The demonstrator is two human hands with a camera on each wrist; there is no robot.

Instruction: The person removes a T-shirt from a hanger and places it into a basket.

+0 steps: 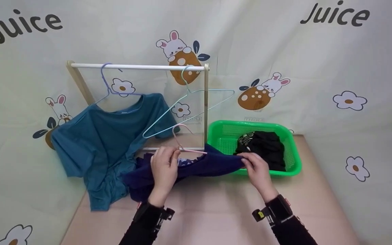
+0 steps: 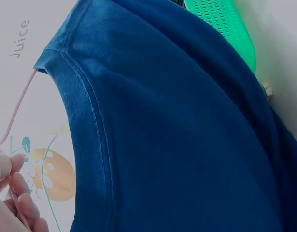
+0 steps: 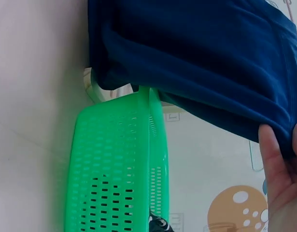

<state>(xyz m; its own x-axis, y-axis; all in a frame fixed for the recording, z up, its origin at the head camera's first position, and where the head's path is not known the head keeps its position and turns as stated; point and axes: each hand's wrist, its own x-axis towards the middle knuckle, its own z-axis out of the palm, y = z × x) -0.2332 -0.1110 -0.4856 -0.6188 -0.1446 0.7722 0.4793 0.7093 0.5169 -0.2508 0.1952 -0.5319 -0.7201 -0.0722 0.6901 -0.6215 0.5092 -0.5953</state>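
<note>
My left hand (image 1: 164,166) grips a pink hanger (image 1: 195,150) below its hook. The hanger's far arm runs into the neckline of a navy shirt (image 1: 216,165), as the left wrist view shows at the collar (image 2: 85,121). With thumb and fingers, my right hand (image 1: 259,172) pinches the shirt's right end, near the basket. The shirt's left part lies bunched under my left hand, and the hanger's near arm is largely hidden. In the right wrist view, the cloth (image 3: 196,63) hangs in folds from my fingertips (image 3: 269,137).
A rack with a white bar (image 1: 141,67) stands behind, carrying a teal shirt (image 1: 111,136) on a blue hanger (image 1: 104,78) and a bare mint-green hanger (image 1: 168,117). At right, a green basket (image 1: 293,153) holds black clothing (image 1: 267,149). Patterned cloth (image 1: 318,68) covers the walls.
</note>
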